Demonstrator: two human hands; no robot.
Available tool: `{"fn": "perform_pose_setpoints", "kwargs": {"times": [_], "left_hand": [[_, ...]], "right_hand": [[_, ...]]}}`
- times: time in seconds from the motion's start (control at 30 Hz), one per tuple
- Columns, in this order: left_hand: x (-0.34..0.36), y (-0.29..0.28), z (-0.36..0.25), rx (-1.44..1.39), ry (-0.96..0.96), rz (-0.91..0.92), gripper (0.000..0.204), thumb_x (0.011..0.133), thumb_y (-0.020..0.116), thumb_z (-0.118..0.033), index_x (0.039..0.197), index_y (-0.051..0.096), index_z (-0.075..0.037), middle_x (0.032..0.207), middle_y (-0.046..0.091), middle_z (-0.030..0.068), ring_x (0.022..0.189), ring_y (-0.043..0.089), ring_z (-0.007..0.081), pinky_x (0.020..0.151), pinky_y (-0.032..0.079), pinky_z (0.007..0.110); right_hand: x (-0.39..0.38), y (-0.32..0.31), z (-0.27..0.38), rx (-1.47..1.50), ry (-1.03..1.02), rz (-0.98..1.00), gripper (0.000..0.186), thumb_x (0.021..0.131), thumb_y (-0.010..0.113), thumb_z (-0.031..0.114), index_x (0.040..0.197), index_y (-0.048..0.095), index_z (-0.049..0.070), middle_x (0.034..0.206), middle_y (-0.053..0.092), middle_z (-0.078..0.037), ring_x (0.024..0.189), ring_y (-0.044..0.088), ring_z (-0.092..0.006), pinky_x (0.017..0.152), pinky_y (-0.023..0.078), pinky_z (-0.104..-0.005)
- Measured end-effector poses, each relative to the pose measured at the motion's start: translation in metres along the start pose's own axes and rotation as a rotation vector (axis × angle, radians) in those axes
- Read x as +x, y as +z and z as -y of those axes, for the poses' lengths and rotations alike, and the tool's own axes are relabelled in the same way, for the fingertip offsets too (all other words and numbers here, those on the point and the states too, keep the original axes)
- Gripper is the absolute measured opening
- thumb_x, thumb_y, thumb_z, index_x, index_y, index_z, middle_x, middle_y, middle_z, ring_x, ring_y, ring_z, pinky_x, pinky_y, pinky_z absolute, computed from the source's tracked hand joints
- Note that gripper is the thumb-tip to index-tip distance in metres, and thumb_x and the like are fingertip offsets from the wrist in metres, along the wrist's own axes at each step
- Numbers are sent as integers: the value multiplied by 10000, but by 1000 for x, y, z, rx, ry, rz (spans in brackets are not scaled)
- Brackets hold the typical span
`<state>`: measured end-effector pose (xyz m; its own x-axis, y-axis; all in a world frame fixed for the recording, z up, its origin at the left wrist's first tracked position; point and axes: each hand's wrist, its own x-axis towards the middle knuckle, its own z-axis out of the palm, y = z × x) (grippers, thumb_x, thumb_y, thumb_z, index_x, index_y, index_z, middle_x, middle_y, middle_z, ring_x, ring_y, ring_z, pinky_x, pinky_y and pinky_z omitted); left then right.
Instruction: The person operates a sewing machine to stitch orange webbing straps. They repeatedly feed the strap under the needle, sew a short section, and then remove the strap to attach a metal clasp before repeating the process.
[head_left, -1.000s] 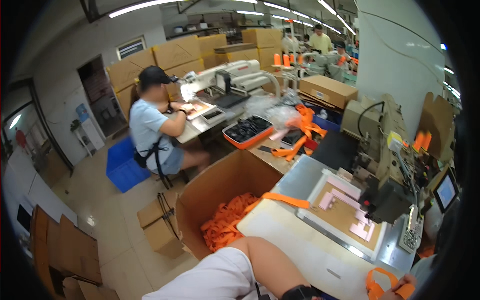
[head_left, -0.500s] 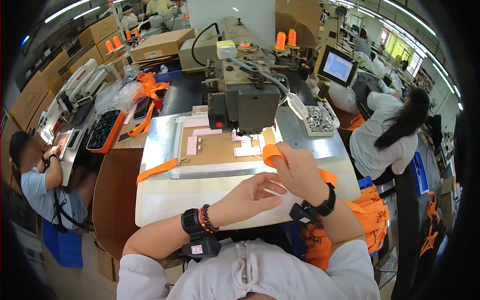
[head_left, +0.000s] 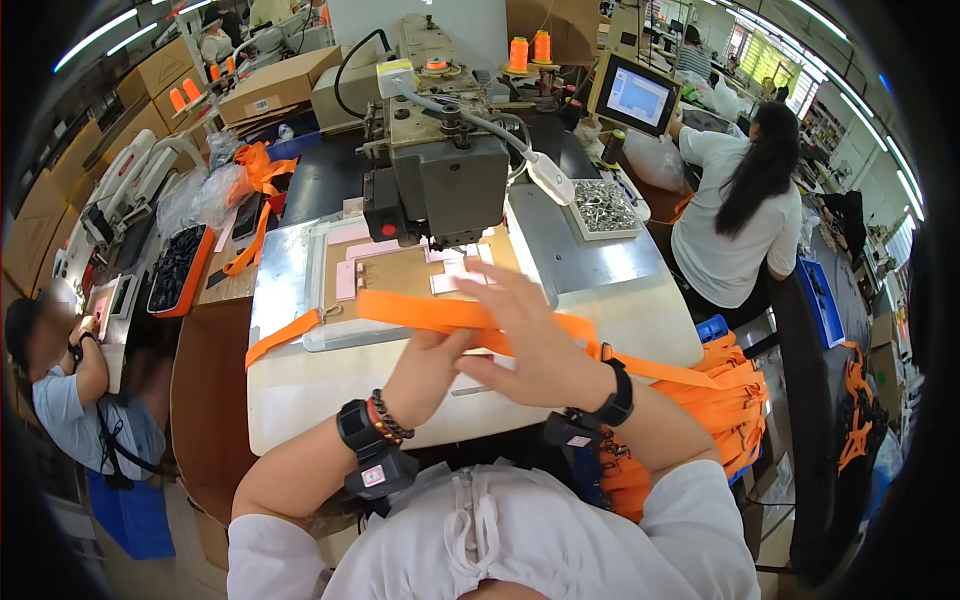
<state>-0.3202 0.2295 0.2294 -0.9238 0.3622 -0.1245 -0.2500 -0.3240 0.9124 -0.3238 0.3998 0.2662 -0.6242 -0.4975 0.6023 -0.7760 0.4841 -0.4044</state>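
Note:
An orange webbing strap [head_left: 415,311] stretches sideways over the front of the sewing machine's plate and runs right toward a heap of orange straps [head_left: 722,395]. My left hand [head_left: 425,375] is closed on its lower edge, thumb and fingers together. Across the strap lies my right hand [head_left: 545,355], its fingers spread and its thumb stretched toward my left hand. Behind the hands, a clamp frame [head_left: 318,250] holds a brown board with pink pieces under the dark machine head [head_left: 445,185]. Another orange strap [head_left: 283,338] with a metal clip lies at the frame's left corner.
A white tray of metal fittings [head_left: 605,210] sits right of the machine head, below a screen [head_left: 637,97]. An orange-rimmed bin [head_left: 181,270] of black parts stands at left. One person [head_left: 95,390] sits at left, another [head_left: 735,215] at right.
The orange strap, earlier bunched in my right hand, now stretches out to the left. My left hand has closed on it, and my right hand's fingers have spread. The view has shifted slightly.

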Motion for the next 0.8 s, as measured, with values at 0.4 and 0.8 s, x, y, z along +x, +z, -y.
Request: {"fn": "perform_pose_setpoints", "kwargs": {"times": [0.4,0.8], "left_hand": [[-18,-92,-52,-185,288,-347,196,991,453,-137,1149,533,-53,1112,646,138,1052,634,232,812,564,351],[-46,-197,-65,373,53,-678,253,924,538,-117,1167,538,-46,921,572,29,817,598,112,661,517,249]], "right_hand": [[-119,-13,-57,-335,330,128,462,806,716,249,1185,535,58,1247,540,-127,1172,486,-328,971,357,-441],[-14,-28,-119,-34,211,473,281,943,518,244,1033,628,1,971,630,-167,828,611,-365,756,488,-411]]}}
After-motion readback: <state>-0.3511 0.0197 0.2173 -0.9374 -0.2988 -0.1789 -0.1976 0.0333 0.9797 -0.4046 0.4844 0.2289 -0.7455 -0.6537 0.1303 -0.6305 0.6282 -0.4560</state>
